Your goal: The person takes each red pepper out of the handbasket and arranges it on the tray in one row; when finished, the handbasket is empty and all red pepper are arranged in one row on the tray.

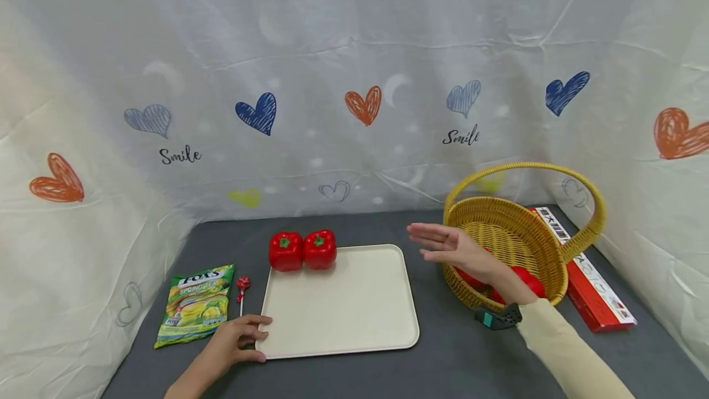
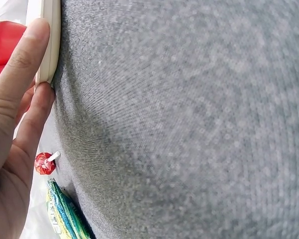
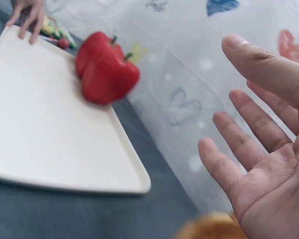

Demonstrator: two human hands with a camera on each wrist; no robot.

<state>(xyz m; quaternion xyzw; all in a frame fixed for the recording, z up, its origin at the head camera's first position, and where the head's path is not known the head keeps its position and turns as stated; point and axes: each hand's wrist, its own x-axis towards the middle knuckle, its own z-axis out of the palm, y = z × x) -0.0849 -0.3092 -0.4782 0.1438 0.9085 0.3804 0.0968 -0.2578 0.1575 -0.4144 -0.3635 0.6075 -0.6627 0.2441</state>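
My left hand (image 1: pixel 235 340) holds the near-left corner of a cream rectangular tray (image 1: pixel 343 310); in the left wrist view, thumb and a finger meet the rim (image 2: pixel 51 55). Two red bell peppers (image 1: pixel 285 251) with green stems sit side by side at the tray's far-left corner. Held in the air between tray and basket, my right hand (image 1: pixel 456 251) has its fingers extended, palm bare in the right wrist view. Its forearm crosses the front of a yellow wicker basket (image 1: pixel 498 217) with a tall handle. Red peppers (image 1: pixel 528 282) lie inside, partly hidden by the arm.
Left of the tray lie a green and yellow candy bag (image 1: pixel 199 306) and a red lollipop (image 1: pixel 242 285). A long red and white box (image 1: pixel 592 288) lies right of the basket, partly behind it. A white printed curtain (image 1: pixel 310 159) borders the grey table.
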